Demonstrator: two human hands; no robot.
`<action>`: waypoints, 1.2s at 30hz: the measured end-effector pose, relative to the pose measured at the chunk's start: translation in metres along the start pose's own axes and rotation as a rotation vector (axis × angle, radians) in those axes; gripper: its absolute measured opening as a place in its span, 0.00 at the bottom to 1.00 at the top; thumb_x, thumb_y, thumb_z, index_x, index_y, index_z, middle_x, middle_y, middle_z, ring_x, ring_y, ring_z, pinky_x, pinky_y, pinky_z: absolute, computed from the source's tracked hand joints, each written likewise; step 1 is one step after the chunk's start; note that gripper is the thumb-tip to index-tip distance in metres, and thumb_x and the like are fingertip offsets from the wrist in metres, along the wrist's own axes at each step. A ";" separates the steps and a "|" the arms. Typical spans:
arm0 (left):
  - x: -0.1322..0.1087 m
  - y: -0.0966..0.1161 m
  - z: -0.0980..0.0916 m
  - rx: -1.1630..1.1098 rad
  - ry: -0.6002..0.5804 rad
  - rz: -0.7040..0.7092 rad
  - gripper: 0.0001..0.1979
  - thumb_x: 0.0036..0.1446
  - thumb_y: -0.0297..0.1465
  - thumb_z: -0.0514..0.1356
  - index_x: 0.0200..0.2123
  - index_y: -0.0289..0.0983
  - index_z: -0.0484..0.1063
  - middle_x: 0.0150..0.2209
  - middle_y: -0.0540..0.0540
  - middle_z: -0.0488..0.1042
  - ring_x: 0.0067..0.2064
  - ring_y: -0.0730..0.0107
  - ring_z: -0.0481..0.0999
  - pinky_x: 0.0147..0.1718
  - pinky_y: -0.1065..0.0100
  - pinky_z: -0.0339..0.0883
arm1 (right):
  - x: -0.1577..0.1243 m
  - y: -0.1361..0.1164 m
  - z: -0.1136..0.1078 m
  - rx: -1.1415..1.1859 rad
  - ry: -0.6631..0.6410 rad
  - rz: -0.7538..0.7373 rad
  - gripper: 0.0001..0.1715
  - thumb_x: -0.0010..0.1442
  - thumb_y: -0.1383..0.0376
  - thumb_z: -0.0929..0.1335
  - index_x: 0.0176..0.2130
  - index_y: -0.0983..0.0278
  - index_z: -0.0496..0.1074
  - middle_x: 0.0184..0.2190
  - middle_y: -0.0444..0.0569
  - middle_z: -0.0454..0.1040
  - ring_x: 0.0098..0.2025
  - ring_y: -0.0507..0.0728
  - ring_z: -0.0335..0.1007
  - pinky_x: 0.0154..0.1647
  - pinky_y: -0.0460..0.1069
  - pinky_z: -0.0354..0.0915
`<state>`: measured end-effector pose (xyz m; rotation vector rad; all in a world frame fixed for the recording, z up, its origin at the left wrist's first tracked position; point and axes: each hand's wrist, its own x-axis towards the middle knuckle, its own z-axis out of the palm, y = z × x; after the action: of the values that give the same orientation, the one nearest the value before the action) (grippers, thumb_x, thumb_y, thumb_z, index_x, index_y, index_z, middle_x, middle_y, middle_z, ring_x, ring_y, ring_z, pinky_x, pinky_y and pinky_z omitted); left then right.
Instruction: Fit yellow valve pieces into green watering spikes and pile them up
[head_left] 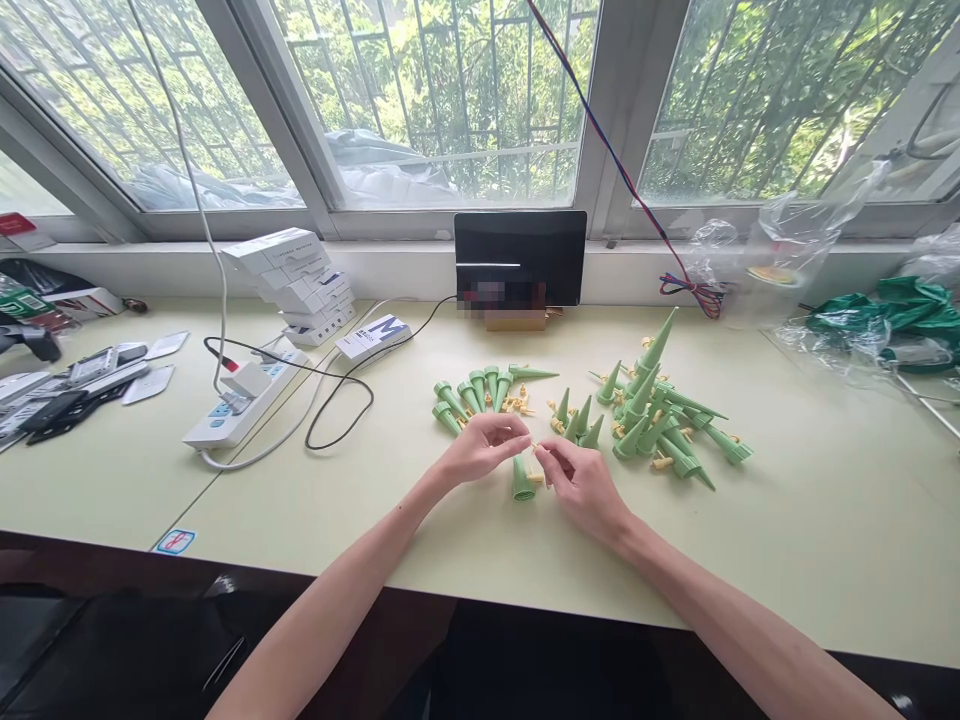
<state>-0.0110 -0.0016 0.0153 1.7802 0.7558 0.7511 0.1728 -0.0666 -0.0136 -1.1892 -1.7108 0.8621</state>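
My left hand (pixel 484 447) and my right hand (pixel 581 484) meet over the pale table (pixel 810 540), both with fingers pinched. Between their fingertips is a small yellow piece (pixel 534 446). A green plastic cone spike (pixel 521 478) lies just below them, touching the right hand's fingers. Behind the left hand lies a neat row of green spikes (pixel 476 392). To the right sits a loose heap of green spikes (pixel 660 420) with small yellow parts (pixel 517 404) scattered among them.
A dark screen (pixel 520 257) stands against the window sill. A white power strip (pixel 244 402) with cables, a stack of white boxes (pixel 296 285) and remotes (pixel 90 375) are on the left. Plastic bags (pixel 885 325) lie at the right.
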 end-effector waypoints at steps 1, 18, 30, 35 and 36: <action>0.000 0.000 0.000 -0.002 -0.004 -0.001 0.13 0.59 0.37 0.61 0.31 0.33 0.75 0.27 0.48 0.69 0.28 0.75 0.64 0.26 0.71 0.57 | 0.000 0.000 0.000 0.002 -0.001 0.002 0.18 0.69 0.56 0.60 0.40 0.64 0.72 0.20 0.42 0.64 0.21 0.52 0.58 0.24 0.47 0.55; 0.001 -0.003 0.002 0.069 -0.006 0.015 0.14 0.60 0.38 0.60 0.29 0.32 0.74 0.26 0.49 0.68 0.27 0.76 0.62 0.25 0.73 0.55 | 0.000 -0.004 -0.001 -0.012 0.051 -0.020 0.10 0.66 0.59 0.64 0.37 0.63 0.68 0.21 0.39 0.62 0.21 0.50 0.53 0.23 0.46 0.52; -0.001 0.001 -0.009 0.135 0.019 -0.007 0.14 0.60 0.38 0.59 0.30 0.32 0.74 0.24 0.49 0.67 0.26 0.77 0.63 0.25 0.73 0.56 | 0.000 -0.007 -0.003 -0.032 0.120 -0.045 0.09 0.65 0.62 0.64 0.33 0.63 0.68 0.22 0.41 0.63 0.21 0.49 0.55 0.22 0.46 0.53; -0.004 0.004 -0.009 0.234 -0.183 -0.048 0.14 0.56 0.41 0.63 0.33 0.33 0.76 0.18 0.55 0.58 0.21 0.80 0.54 0.20 0.74 0.48 | 0.001 -0.007 -0.004 -0.034 0.161 -0.060 0.09 0.65 0.63 0.64 0.33 0.63 0.67 0.22 0.41 0.64 0.21 0.49 0.56 0.22 0.46 0.54; -0.004 0.004 -0.008 0.251 -0.210 -0.059 0.15 0.55 0.41 0.64 0.34 0.33 0.76 0.17 0.56 0.58 0.20 0.80 0.54 0.20 0.74 0.48 | 0.001 -0.007 -0.004 -0.036 0.163 -0.063 0.09 0.65 0.63 0.64 0.33 0.63 0.67 0.22 0.41 0.63 0.21 0.49 0.56 0.21 0.46 0.54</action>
<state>-0.0194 -0.0012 0.0211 2.0154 0.7827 0.4356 0.1734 -0.0675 -0.0057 -1.1897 -1.6280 0.6810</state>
